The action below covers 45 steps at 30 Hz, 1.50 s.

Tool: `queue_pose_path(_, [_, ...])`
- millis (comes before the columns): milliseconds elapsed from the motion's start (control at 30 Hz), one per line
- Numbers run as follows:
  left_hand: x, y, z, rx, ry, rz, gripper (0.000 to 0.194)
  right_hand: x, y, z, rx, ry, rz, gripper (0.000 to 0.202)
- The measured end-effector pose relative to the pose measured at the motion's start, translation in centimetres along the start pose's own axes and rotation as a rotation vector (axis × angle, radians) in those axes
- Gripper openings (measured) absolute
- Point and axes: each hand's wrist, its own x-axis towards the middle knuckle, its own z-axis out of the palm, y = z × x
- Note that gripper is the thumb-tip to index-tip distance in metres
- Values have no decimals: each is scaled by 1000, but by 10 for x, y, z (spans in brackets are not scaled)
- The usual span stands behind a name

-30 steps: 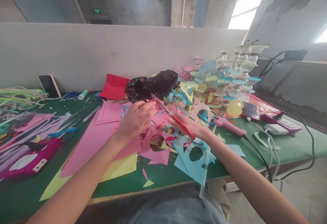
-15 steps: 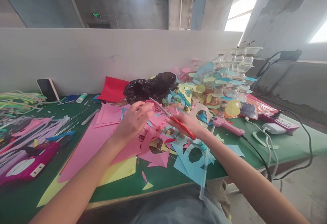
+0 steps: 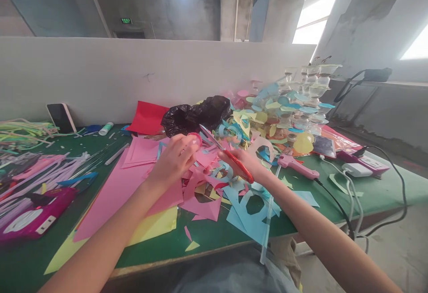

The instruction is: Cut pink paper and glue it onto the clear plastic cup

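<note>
My right hand (image 3: pixel 243 161) is closed around the red handles of a pair of scissors (image 3: pixel 236 161), whose metal blades point up and left. In my left hand (image 3: pixel 175 157) a small round pink-red piece (image 3: pixel 197 139) is pinched, its far edge showing above the fingers. The blade tips are just right of this piece, apart from it. Below both hands lie pink paper scraps (image 3: pixel 202 204) with cut-outs and blue paper (image 3: pixel 245 219) with round holes. A stack of pink sheets (image 3: pixel 113 199) lies under my left forearm, over a yellow sheet (image 3: pixel 154 226).
A black plastic bag (image 3: pixel 197 114) stands behind my hands. At the right are a pink glue gun (image 3: pixel 297 166) with a cord, a purple power strip (image 3: pixel 368 163) and stacked clear plastic cups (image 3: pixel 312 92). A phone (image 3: pixel 62 118) leans on the partition at the left, near pipe cleaners (image 3: pixel 56 172).
The scissors have drawn away to the right from the pink-red piece, leaving a gap between blades and piece. My left hand has shifted slightly left and still holds it.
</note>
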Motion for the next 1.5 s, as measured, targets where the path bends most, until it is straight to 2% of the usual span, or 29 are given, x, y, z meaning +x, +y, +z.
queue_pose_path(133, [-3,-2,0,-23,-81,-71,21,0,0,0,-7,48,57,59])
queue_pose_path(300, [-7,-2,4,19,-248,-123,14,-1,-1,3,-349,183,13,51])
queue_pose_path(400, [-8,-1,4,55,-294,-175,17,-2,-1,5,-505,218,-18,53])
queue_pose_path(467, [-8,-2,2,77,-251,-232,21,-2,0,6,-564,227,-22,53])
queue_pose_path(567, [-7,-5,-2,104,-85,-289,21,-2,1,6,-634,231,-34,46])
queue_pose_path(633, [-4,-7,-5,116,10,-267,20,-1,2,7,-680,213,-38,37])
queue_pose_path(733, [-2,-7,-8,128,75,-188,22,0,2,10,-742,179,-36,27])
queue_pose_path(900, [-2,-5,-6,127,98,-136,27,0,4,16,-710,176,-9,28])
queue_pose_path(1067, [-4,-5,-5,101,84,-133,27,1,15,22,-640,303,-190,36])
queue_pose_path(1200, [-4,-5,-5,93,73,-123,28,3,24,25,-639,306,-295,35])
queue_pose_path(1500, [-5,-10,-5,42,23,-118,27,-1,26,30,-592,347,-359,35])
